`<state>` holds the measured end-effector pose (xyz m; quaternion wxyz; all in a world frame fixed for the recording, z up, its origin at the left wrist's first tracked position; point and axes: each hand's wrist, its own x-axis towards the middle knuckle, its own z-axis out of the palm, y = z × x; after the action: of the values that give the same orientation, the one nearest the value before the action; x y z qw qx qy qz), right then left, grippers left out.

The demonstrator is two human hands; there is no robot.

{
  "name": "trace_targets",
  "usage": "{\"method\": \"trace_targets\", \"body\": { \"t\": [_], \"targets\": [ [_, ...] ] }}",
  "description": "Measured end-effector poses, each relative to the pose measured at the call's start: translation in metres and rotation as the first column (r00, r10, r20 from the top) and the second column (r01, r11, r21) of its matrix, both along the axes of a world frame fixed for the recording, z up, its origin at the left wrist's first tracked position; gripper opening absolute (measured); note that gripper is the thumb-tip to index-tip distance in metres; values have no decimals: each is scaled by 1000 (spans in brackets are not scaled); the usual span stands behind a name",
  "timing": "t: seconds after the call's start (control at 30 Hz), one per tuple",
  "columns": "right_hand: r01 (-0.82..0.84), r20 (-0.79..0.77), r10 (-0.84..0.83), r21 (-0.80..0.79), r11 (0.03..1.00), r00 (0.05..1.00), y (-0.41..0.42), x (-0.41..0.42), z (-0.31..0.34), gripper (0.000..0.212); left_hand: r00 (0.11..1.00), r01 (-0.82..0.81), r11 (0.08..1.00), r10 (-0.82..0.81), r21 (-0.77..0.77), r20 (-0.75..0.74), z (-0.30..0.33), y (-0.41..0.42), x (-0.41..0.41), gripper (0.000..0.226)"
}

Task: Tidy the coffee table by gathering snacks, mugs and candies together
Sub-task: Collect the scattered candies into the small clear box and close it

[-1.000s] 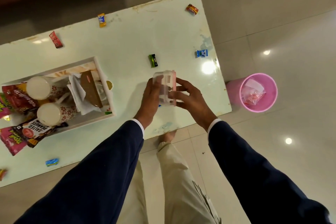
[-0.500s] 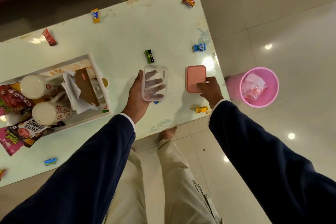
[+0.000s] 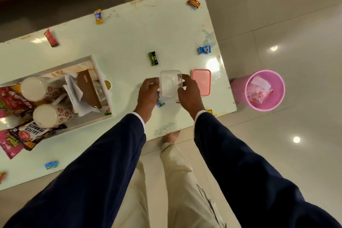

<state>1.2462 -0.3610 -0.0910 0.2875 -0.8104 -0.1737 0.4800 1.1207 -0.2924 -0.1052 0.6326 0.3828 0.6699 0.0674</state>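
An empty clear plastic container (image 3: pixel 169 83) is held above the pale green coffee table (image 3: pixel 125 39) between my left hand (image 3: pixel 148 92) and my right hand (image 3: pixel 188 92), one on each side of it. Its pink lid (image 3: pixel 201 82) lies flat on the table just to the right. Wrapped candies lie scattered: a green one (image 3: pixel 153 58), a blue one (image 3: pixel 204 50), a red one (image 3: pixel 193 2), a yellow-blue one (image 3: pixel 97 16), another red one (image 3: pixel 51 38), and a blue one (image 3: pixel 160 101) under my hands.
A white tray (image 3: pixel 95 61) on the left holds two mugs (image 3: pixel 34 89), tissues and a brown box, with snack packets (image 3: pixel 27 133) beside it. A blue candy (image 3: pixel 51 165) lies near the front edge. A pink bin (image 3: pixel 264 89) stands on the floor to the right.
My right hand left the pink lid on the table and came back to the clear container, so both hands now hold it.
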Motion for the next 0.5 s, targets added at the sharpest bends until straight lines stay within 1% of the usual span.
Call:
{"method": "trace_targets", "body": {
  "t": [0.03, 0.07, 0.2, 0.3, 0.37, 0.4, 0.43, 0.5],
  "targets": [
    [-11, 27, 11, -18, 1000, 1000, 5, 2, -5, 51, 999, 36, 995, -33, 88, -28, -3, 3, -4, 26],
    [-21, 45, 22, -37, 999, 999, 10, 5, -9, 52, 998, 68, 989, -65, 128, -25, -6, 7, -7, 25],
    [-105, 53, 111, -101, 989, 992, 26, 12, -24, 53, 983, 165, 985, -168, 40, 79, -14, 19, -9, 33],
    [-112, -5, 112, -121, 986, 994, 30, 18, -29, 54, 972, 214, 976, -215, 29, 90, -19, 23, -9, 42],
    [-104, 5, 105, -128, 986, 994, 29, 17, -26, 54, 970, 224, 974, -227, 38, 91, -18, 21, -10, 46],
    [-107, 62, 115, -123, 987, 991, 27, 15, -22, 53, 967, 235, 969, -240, 72, 83, -16, 20, -11, 46],
    [-124, 156, 140, -111, 986, 978, 23, 12, -16, 52, 964, 250, 960, -259, 129, 63, -12, 17, -14, 45],
    [-223, 364, 224, -47, 974, 904, 15, 0, 0, 48, 954, 288, 920, -300, 268, 6, -2, 9, -26, 39]
  ]
}}
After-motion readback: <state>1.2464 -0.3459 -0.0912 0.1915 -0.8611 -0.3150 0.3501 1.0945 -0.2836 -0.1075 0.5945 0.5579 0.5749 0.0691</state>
